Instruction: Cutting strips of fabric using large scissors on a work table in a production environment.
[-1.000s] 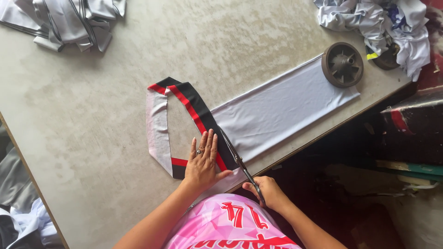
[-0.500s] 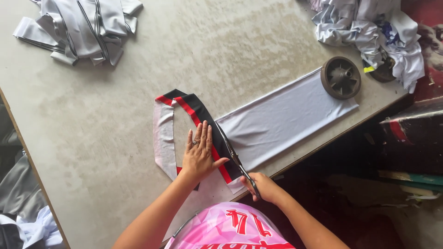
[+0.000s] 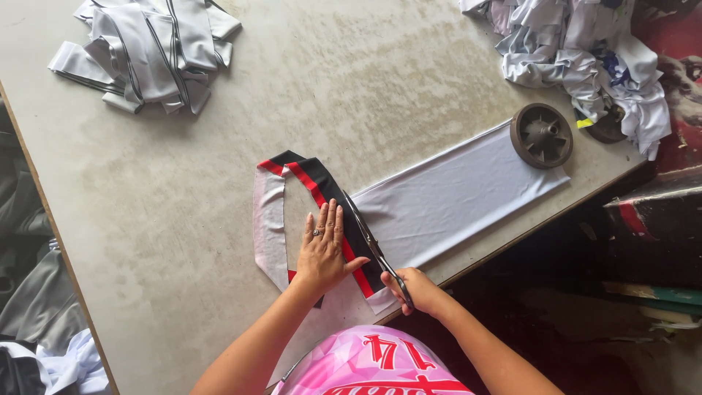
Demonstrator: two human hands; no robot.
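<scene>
Bare forearms; ring (image 3: 316, 232) on left hand (image 3: 323, 252); pink patterned shirt (image 3: 373, 364), red markings.

The table (image 3: 183, 183) has a matt, pale grey top, mottled and faintly rough, with a raw wood-coloured edge along its left side. On it lies a long strip of white cloth (image 3: 453, 201) — smooth, thin, with a slight sheen — joined to a black and red cloth band (image 3: 314, 179) of the same soft knit look. The scissors (image 3: 373, 245) have dull grey metal blades. The round wheel-like weight (image 3: 541, 135) looks like dark, matt plastic or metal — which one cannot be told. The heaps of cut pieces (image 3: 146, 51) are smooth grey-white fabric.
</scene>
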